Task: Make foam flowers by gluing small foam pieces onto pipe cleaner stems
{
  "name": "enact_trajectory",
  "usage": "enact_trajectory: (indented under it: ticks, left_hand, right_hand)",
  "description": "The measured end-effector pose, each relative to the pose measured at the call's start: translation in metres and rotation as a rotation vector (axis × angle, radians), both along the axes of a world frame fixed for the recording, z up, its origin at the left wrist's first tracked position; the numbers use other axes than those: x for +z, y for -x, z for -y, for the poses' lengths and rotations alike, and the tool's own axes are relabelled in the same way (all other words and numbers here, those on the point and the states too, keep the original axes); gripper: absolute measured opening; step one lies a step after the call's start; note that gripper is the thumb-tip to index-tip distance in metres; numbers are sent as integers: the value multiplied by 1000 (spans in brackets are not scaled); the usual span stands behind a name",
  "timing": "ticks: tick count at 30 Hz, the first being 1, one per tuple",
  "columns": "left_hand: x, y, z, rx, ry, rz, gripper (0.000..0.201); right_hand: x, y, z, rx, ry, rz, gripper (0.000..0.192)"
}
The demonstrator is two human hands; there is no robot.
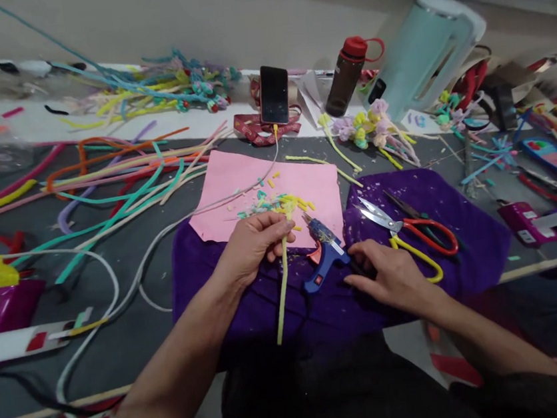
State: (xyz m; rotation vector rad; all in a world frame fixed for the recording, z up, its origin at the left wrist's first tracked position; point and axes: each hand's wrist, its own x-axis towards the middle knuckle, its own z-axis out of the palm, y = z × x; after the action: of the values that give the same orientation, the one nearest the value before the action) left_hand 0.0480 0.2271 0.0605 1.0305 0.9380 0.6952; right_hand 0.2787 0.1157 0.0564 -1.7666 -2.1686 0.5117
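Two bare hands in my feed. Left hand (257,245): pinched narrow, thumb and fingers closed on one yellow-green fuzzy stem (283,285), upper end at the pink sheet's near edge, lower end hanging over the purple cloth (261,318). Right hand (391,270): beside the glue gun, thumb and fingers parted around something dark; I cannot tell whether it grips.

Count: one blue glue gun (328,257); one pair of scissors (395,226), one handle loop red, the other yellow, overlapping a darker tool; one pink sheet (224,175) bearing cut yellow and green bits, too jumbled for me to number. Behind: one phone (274,95), one red-capped bottle (345,77), one turquoise jug (416,52).

Writing: white label on the gun, pale marks along the red lanyard (254,130); both too small for me to read.
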Motion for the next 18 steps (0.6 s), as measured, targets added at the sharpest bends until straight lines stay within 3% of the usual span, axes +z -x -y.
enact_trajectory:
  ticks: [4, 12, 15, 18]
  left_hand:
    - [-2, 0, -1, 23, -26, -4, 22]
    - [-1, 2, -1, -8, -43, -1, 23]
    - [-1, 3, -1, -22, -42, 4, 23]
    - [-1, 3, 0, -43, -31, -1, 23]
  right_hand:
    - [-7, -2, 1, -10, -40, -25, 39]
    - [7, -8, 1, -276, 104, -601, 29]
    - [5, -11, 7, -322, -2, -609, 28]
    - [9, -20, 11, -315, -209, -426, 28]
